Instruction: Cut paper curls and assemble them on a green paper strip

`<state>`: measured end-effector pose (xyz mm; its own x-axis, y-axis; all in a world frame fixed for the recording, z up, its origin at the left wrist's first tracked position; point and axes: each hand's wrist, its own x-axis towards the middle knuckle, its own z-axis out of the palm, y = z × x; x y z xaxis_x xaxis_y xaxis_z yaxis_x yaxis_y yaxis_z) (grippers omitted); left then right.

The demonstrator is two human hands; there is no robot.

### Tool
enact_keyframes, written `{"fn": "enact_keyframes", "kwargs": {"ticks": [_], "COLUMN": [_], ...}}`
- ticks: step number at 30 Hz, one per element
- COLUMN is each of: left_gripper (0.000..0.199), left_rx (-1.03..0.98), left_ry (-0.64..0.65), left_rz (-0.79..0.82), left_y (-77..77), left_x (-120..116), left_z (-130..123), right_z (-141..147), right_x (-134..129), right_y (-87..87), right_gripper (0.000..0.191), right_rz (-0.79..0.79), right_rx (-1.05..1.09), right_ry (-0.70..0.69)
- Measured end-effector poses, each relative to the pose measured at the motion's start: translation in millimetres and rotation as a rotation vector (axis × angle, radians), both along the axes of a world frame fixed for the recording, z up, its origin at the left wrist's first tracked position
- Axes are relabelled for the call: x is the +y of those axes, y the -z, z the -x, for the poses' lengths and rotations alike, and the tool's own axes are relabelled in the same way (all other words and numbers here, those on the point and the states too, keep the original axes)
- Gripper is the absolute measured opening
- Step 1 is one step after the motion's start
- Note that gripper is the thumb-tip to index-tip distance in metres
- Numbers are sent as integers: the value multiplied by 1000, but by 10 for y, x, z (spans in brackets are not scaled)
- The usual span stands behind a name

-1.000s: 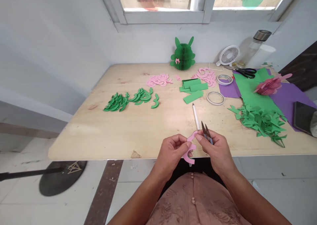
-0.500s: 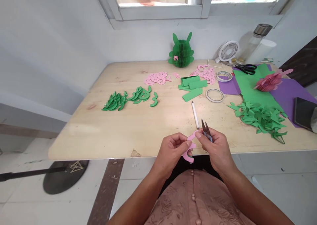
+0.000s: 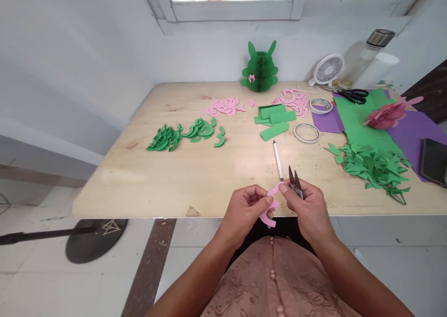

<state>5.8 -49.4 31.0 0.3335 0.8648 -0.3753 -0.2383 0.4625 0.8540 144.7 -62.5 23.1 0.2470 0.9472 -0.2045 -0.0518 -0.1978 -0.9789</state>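
Note:
Between thumb and fingers, my left hand (image 3: 246, 212) pinches a curved pink paper piece (image 3: 268, 218) at the table's front edge. My right hand (image 3: 307, 203) has thumb and finger on the upper end of the same paper. It also holds small scissors (image 3: 295, 181), whose dark blades point away from me and stand slightly apart. A white pen (image 3: 278, 159) lies just beyond my right hand. Curved green pieces (image 3: 165, 138) form piles on the left. Pink cut pieces (image 3: 225, 106) lie farther back, near stacked green strips (image 3: 277, 117).
On the wooden table (image 3: 139, 186) are two tape rolls (image 3: 306, 133), green scraps (image 3: 375, 165), black-handled scissors (image 3: 352, 96), a pink paper figure (image 3: 387, 116) and a phone (image 3: 433, 161). Along the wall stand a green paper figure (image 3: 261, 72), a fan (image 3: 328, 69) and a bottle (image 3: 370, 56).
The camera view has shifted slightly, so the table's contents sit a little differently in the picture. Both hands keep nearly the same hold on the pink paper and scissors.

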Motion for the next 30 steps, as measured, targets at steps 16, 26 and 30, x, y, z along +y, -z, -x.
{"fn": "enact_keyframes", "kwargs": {"ticks": [16,26,30], "left_gripper": [24,24,22], "left_rx": [-9,-1,-3], "left_ry": [7,-2,0], "left_rz": [-3,-10,-11], "left_y": [-30,-49,-42], "left_x": [-11,-10,-9], "left_z": [-1,5,9], "right_z": [-13,-11,-12], "right_x": [-11,-12,-7], "right_y": [-13,-13,-9], "right_gripper": [24,25,25], "right_rz": [-4,-16,-20], "right_rx": [17,-6,-1], "right_ry": [24,15,17]}}
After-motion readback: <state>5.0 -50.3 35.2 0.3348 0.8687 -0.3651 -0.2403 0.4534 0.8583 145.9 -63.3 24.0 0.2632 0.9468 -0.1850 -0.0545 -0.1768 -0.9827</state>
